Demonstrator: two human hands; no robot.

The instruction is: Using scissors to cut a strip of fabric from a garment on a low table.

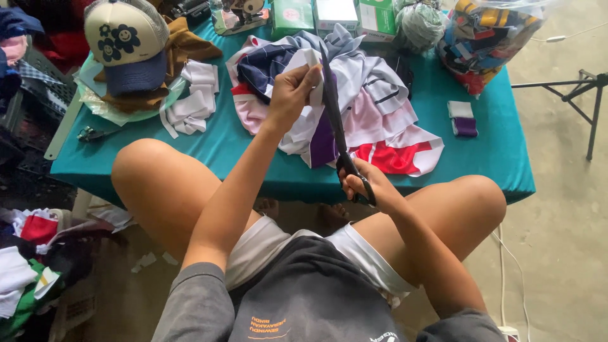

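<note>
My left hand (291, 95) is raised over the table and pinches the top of a white cloth strip (313, 60), holding it taut. My right hand (367, 183) grips the black handles of long scissors (334, 114), whose blades run up along the strip toward my left fingers. Behind the strip lies a heap of white, navy, pink, purple and red fabric (373, 107) on the teal tablecloth (494, 158). My bare knees rise on either side below the table edge.
A cream and navy cap (126, 44) sits on brown cloth at the left, beside cut white strips (193, 101). Boxes (335, 16) line the far edge, a clear bag of scraps (487, 38) stands right, with small folded pieces (463, 118) nearby. Fabric scraps (25, 266) lie on the floor left; a black stand (586, 95) is right.
</note>
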